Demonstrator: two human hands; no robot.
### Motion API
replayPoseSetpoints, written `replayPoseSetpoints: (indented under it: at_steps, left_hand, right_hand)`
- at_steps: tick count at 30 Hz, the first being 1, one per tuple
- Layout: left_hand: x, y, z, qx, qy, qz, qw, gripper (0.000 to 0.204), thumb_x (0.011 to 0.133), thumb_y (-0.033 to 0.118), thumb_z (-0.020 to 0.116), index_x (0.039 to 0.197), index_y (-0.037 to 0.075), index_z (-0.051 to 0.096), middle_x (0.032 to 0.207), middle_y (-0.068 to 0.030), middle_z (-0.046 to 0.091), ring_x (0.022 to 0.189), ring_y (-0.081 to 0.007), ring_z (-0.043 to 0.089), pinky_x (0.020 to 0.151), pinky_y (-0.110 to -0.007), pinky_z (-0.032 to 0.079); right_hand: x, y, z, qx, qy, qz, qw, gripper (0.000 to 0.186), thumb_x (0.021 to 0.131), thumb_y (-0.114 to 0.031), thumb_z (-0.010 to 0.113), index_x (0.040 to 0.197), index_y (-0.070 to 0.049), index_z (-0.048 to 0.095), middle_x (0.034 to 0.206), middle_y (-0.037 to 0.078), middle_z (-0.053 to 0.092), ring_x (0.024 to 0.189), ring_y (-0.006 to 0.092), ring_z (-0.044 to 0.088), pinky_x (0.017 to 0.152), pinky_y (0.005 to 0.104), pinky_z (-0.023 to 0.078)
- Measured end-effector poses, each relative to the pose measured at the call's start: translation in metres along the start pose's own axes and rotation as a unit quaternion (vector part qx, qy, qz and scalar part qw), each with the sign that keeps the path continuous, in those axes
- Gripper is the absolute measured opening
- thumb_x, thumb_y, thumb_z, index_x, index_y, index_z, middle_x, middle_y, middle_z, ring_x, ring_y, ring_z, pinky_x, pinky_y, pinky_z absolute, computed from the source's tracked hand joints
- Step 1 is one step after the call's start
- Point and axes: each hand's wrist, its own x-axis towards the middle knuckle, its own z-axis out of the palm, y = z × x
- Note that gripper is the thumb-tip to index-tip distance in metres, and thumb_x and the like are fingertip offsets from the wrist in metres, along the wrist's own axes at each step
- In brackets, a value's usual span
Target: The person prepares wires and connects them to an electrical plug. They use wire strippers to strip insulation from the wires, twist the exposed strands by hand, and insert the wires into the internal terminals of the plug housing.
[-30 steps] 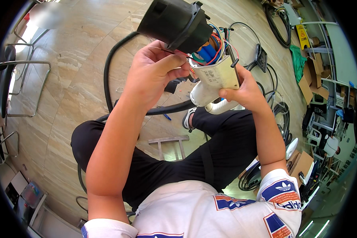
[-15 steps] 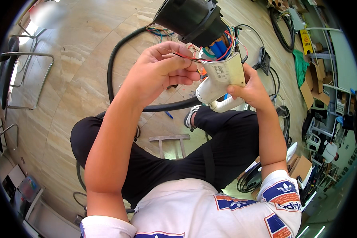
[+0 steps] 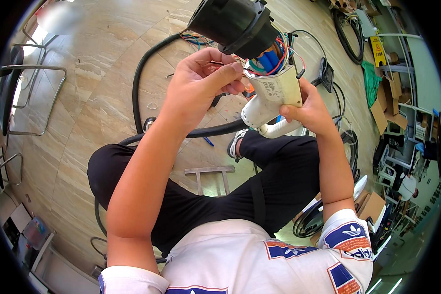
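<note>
My right hand point(image 3: 312, 111) grips the white housing point(image 3: 270, 94) of what looks like a charging gun, thumb across its side. A black round plug head point(image 3: 232, 27) sits tilted at the housing's open top. Between them, thick blue wires point(image 3: 268, 61) and thin coloured wires point(image 3: 283, 51) are exposed. My left hand point(image 3: 193, 88) pinches thin wires at the left of this opening, thumb against the fingers; its fingertips partly hide them. Below the housing curves a white handle point(image 3: 281, 129).
A thick black cable point(image 3: 138, 81) loops over the tiled floor, with loose coloured wire ends point(image 3: 197, 38) at its far end. A small metal stand point(image 3: 209, 171) is between my legs. Metal-framed chairs point(image 3: 34, 98) stand left; cardboard boxes point(image 3: 389, 100) and coiled cable point(image 3: 348, 36) lie right.
My left hand has shifted slightly right and up, its thumb closer to the housing's opening. The red wire that stretched across its fingers is now mostly hidden. My right hand has stayed put.
</note>
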Motion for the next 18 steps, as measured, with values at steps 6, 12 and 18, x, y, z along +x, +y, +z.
replayPoseSetpoints:
  at_steps: [6,12,18]
  left_hand:
    - [-0.0001,-0.004,-0.0017,0.032,0.021,0.034,0.999,0.014,0.087,0.007,0.067,0.1,0.0,0.068,0.083,-0.0053,0.068,0.077,-0.0111,0.064,0.074,-0.025,0.052]
    - [-0.0008,-0.0044,-0.0033,0.038,0.04,0.043,0.998,0.013,0.085,0.004,0.065,0.096,0.0,0.071,0.083,-0.0051,0.068,0.075,-0.0102,0.062,0.073,-0.024,0.05]
    - [-0.0018,-0.0045,-0.0064,0.049,0.048,0.059,0.996,0.013,0.085,0.004,0.063,0.094,0.0,0.071,0.081,-0.0049,0.068,0.076,-0.0101,0.061,0.072,-0.024,0.049]
  right_hand:
    - [0.0009,0.0004,-0.0002,-0.004,0.001,0.003,1.0,0.077,0.067,-0.038,0.092,0.122,0.001,0.054,0.087,0.003,0.065,0.064,0.0079,0.057,0.056,0.0235,0.046]
    - [0.0028,0.0004,-0.0006,-0.015,-0.002,-0.01,1.0,0.076,0.067,-0.038,0.091,0.122,0.0,0.055,0.087,0.003,0.065,0.064,0.0079,0.057,0.056,0.0231,0.045]
    - [0.0013,-0.0052,0.0012,0.008,-0.002,0.026,1.0,0.077,0.066,-0.038,0.092,0.122,0.0,0.055,0.086,0.003,0.064,0.064,0.0082,0.057,0.056,0.0231,0.045]
